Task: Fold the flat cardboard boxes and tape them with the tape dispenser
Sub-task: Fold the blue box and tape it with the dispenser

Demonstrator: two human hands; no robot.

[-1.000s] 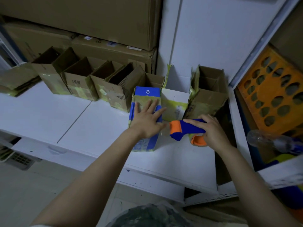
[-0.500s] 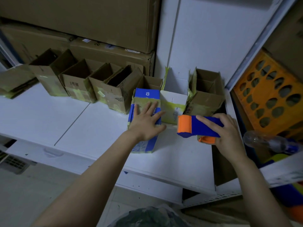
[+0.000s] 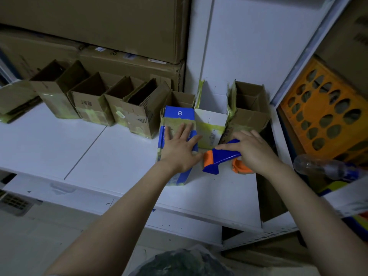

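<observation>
Pressing the blue-printed, tape-wrapped cardboard box (image 3: 177, 113) flat on the white table (image 3: 119, 152) with the spread, straight-fingered left hand (image 3: 180, 148), likely against sliding, while gripping the blue-and-orange plastic tape dispenser (image 3: 216, 160) in the right hand (image 3: 253, 150), just beside the box.

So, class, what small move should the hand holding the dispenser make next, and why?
Probably slide the dispenser left onto the blue box and start a strip. The left hand presses flat on the box, steadying it, and the right hand grips the dispenser with its head just beside the box's right edge.
</observation>
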